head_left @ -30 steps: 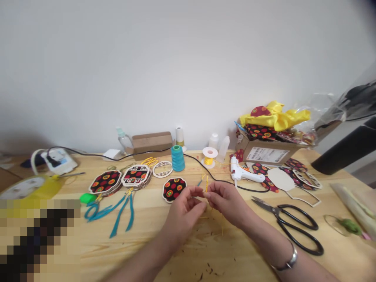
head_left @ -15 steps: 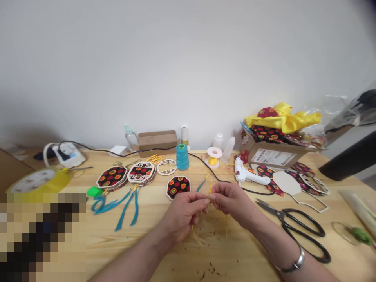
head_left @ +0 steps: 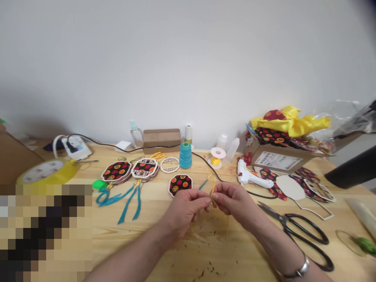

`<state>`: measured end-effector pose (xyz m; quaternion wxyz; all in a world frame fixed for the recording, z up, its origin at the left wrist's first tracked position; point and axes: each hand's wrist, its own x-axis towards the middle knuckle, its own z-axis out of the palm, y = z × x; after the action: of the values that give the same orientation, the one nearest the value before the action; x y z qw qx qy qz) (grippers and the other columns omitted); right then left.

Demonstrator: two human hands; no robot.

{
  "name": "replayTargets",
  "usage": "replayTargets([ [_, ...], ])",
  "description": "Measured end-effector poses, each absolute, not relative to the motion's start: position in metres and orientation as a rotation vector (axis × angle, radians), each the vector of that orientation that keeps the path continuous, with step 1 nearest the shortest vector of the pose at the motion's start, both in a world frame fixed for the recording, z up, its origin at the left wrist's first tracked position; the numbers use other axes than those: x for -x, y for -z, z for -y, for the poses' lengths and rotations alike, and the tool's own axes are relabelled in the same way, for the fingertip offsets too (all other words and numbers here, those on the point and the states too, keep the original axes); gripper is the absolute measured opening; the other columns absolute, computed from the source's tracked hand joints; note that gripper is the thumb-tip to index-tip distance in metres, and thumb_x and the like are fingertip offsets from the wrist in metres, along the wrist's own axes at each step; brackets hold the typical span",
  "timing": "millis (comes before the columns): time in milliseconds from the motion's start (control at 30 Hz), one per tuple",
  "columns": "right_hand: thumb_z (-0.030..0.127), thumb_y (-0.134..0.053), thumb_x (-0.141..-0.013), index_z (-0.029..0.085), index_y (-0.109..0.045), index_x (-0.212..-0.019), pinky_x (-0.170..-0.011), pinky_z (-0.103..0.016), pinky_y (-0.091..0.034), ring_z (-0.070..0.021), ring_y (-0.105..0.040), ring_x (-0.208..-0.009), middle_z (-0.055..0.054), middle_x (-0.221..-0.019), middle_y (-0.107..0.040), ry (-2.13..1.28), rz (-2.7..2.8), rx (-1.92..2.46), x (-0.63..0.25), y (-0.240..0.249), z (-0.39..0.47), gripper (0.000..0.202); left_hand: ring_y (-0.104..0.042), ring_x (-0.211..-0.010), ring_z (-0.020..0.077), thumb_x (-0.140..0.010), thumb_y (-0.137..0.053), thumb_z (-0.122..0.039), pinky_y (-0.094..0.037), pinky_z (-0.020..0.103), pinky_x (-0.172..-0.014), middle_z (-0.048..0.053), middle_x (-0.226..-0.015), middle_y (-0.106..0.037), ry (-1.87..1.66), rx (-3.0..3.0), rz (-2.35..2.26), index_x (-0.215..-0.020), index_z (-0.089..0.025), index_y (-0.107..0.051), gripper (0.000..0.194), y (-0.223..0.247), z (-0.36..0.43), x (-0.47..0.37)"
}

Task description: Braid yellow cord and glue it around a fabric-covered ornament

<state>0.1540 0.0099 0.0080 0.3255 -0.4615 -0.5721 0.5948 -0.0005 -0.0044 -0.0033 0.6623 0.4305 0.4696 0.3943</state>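
Note:
Between my two hands is a thin yellow cord (head_left: 214, 187), its knotted or braided part standing up above the fingertips and loose ends hanging below. My left hand (head_left: 189, 209) pinches it between thumb and forefinger. My right hand (head_left: 232, 201), with a silver bracelet at the wrist, pinches it just to the right, the fingertips almost touching. Just behind the left hand lies a patterned fabric panel with a pale rim (head_left: 180, 185). A small teal tassel with a yellow tie (head_left: 204, 183) rests beyond the fingers. How the cord runs inside the fingers is hidden.
Big black-handled scissors (head_left: 284, 219) lie by my right forearm, a white glue gun (head_left: 254, 177) behind them. A teal thread cone (head_left: 185, 156) and a yellow cord spool (head_left: 217, 156) stand at the back. Stacked panels with teal tassels (head_left: 145, 169) are left; a full cardboard box (head_left: 276, 158) is right.
Both hands stay pinched on the yellow cord, with a small shift of the fingers and the cord. The whole scene sits slightly further right as the head view turns left.

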Motion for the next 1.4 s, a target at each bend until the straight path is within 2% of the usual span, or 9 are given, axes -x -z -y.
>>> replayTargets([
  [200, 0.031, -0.047, -0.082, 0.018, -0.06, -0.069, -0.053, -0.023, -0.033, -0.0107, -0.045, -0.058, 0.0, -0.062, -0.055, -1.037, 1.931, 1.34, -0.163, -0.011, -0.011, 0.023, -0.027, -0.038, 0.0022, -0.069, -0.063, -0.031, -0.014, 0.019, -0.038, -0.002, -0.057, -0.056, -0.957, -0.975, -1.114, -0.067, -0.013, -0.064, 0.018, 0.006, 0.001, 0.002],
  [433, 0.036, -0.045, -0.084, 0.017, -0.051, -0.06, -0.045, -0.021, -0.026, -0.0085, -0.038, -0.048, 0.003, -0.051, -0.048, -0.719, 2.051, 1.461, -0.163, -0.018, -0.001, 0.031, -0.026, -0.039, 0.0021, -0.07, -0.063, -0.033, -0.015, 0.02, -0.039, -0.003, -0.057, -0.056, -0.999, -0.993, -1.174, -0.064, -0.013, -0.064, 0.021, 0.008, 0.001, 0.001],
  [600, 0.023, -0.041, -0.087, 0.018, -0.053, -0.071, -0.051, -0.024, -0.028, -0.0108, -0.047, -0.054, 0.001, -0.061, -0.057, -0.29, 2.311, 1.233, -0.15, -0.009, 0.018, 0.02, -0.022, -0.037, 0.0026, -0.068, -0.065, -0.033, -0.013, 0.019, -0.038, -0.008, -0.042, -0.041, -1.015, -0.895, -1.168, -0.069, -0.014, -0.065, 0.018, 0.01, 0.0, 0.001],
  [733, 0.007, -0.042, -0.078, 0.017, -0.05, -0.074, -0.051, -0.028, -0.025, -0.0147, -0.046, -0.053, -0.002, -0.062, -0.056, 0.241, 2.536, 0.949, -0.142, 0.009, 0.028, 0.014, -0.018, -0.036, 0.002, -0.07, -0.063, -0.034, -0.011, 0.019, -0.037, -0.009, -0.039, -0.035, -0.993, -0.816, -1.084, -0.067, -0.012, -0.064, 0.021, 0.011, 0.0, 0.003],
  [833, 0.006, -0.044, -0.075, 0.017, -0.05, -0.073, -0.049, -0.029, -0.024, -0.0153, -0.043, -0.051, -0.003, -0.061, -0.054, 0.372, 2.65, 0.859, -0.14, 0.012, 0.03, 0.013, -0.014, -0.035, 0.0015, -0.07, -0.063, -0.033, -0.01, 0.018, -0.037, -0.01, -0.037, -0.029, -0.976, -0.763, -0.994, -0.063, -0.011, -0.062, 0.022, 0.011, 0.0, 0.003],
  [1000, 0.022, -0.049, -0.078, 0.017, -0.05, -0.064, -0.052, -0.028, -0.03, -0.0141, -0.044, -0.057, -0.003, -0.063, -0.054, -0.034, 2.584, 0.691, -0.143, -0.005, 0.026, 0.014, -0.022, -0.033, 0.0005, -0.068, -0.066, -0.03, -0.011, 0.018, -0.035, -0.007, -0.046, -0.047, -1.021, -0.682, -1.004, -0.067, -0.014, -0.06, 0.017, 0.013, -0.001, 0.001],
  [1200, 0.028, -0.049, -0.082, 0.016, -0.054, -0.068, -0.07, -0.029, -0.041, -0.0143, -0.053, -0.078, -0.005, -0.082, -0.058, -0.863, 1.696, 1.162, -0.149, -0.01, 0.003, 0.019, -0.028, -0.037, 0.0014, -0.064, -0.07, -0.029, -0.016, 0.016, -0.036, -0.008, -0.043, -0.04, -1.022, -0.673, -1.025, -0.072, -0.014, -0.063, 0.018, 0.011, 0.002, -0.001],
  [1300, 0.036, -0.056, -0.077, 0.016, -0.053, -0.078, -0.067, -0.03, -0.046, -0.0133, -0.055, -0.069, -0.003, -0.076, -0.057, -1.449, 1.373, 1.181, -0.147, -0.004, -0.006, 0.021, -0.025, -0.036, 0.0016, -0.065, -0.069, -0.03, -0.015, 0.016, -0.036, -0.009, -0.04, -0.036, -0.988, -0.74, -1.043, -0.072, -0.014, -0.065, 0.019, 0.01, 0.004, -0.002],
  [1400, 0.04, -0.059, -0.072, 0.016, -0.05, -0.076, -0.055, -0.027, -0.046, -0.0115, -0.053, -0.056, 0.001, -0.062, -0.054, -1.685, 1.238, 1.158, -0.145, -0.001, -0.007, 0.026, -0.023, -0.035, 0.0017, -0.066, -0.067, -0.031, -0.015, 0.017, -0.035, -0.009, -0.041, -0.036, -0.963, -0.816, -1.064, -0.074, -0.014, -0.067, 0.019, 0.01, 0.005, -0.003],
])
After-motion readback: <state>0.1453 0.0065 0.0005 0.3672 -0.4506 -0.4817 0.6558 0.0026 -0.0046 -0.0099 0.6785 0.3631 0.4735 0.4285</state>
